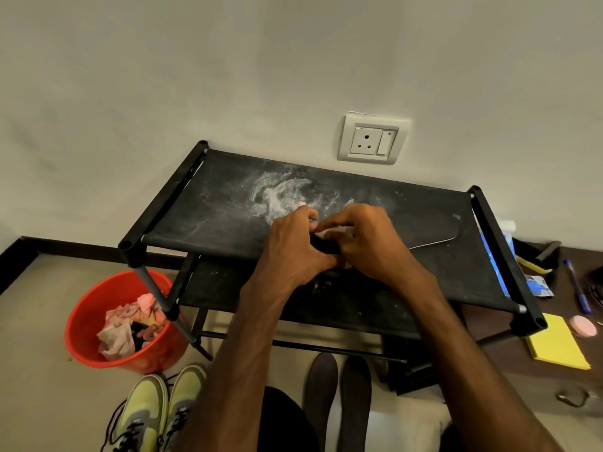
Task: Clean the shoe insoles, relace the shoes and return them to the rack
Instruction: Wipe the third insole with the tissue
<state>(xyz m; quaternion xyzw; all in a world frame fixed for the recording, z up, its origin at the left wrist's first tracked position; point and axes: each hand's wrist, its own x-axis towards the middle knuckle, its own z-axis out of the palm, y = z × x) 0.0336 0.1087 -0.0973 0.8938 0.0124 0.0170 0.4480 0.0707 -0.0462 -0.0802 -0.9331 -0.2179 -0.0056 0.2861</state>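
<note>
Rags, pink and cream, lie bunched in a red bucket on the floor, well to the left of the fingers and below them. Nearer the bottom edge, left of the left forearm, a pair of yellow-green sneakers stands side by side, toes toward the rack, black laces trailing loose.

A black shoe rack stands against the wall, and both hands meet over the front half of its top shelf. A smear of white powder lies on the fabric just beyond the fingers.

The left hand comes in with the forearm angled up from bottom centre, the wrist bent inward and the knuckles up. Its fingers are curled, and they pinch a small dark object from the left. The right hand mirrors it, with the forearm running down to the bottom right corner. Its fingers are curled over the same object from the right, and the fingertips of the two hands almost touch. A pale scrap shows between them; what the object is I cannot tell.

Below the hands, between the forearms, two dark insoles lie side by side on the floor.

Above and just right of the fingers, a white socket sits in the wall. Far right, on a dark brown table, lie a blue pen and a yellow notepad.
</note>
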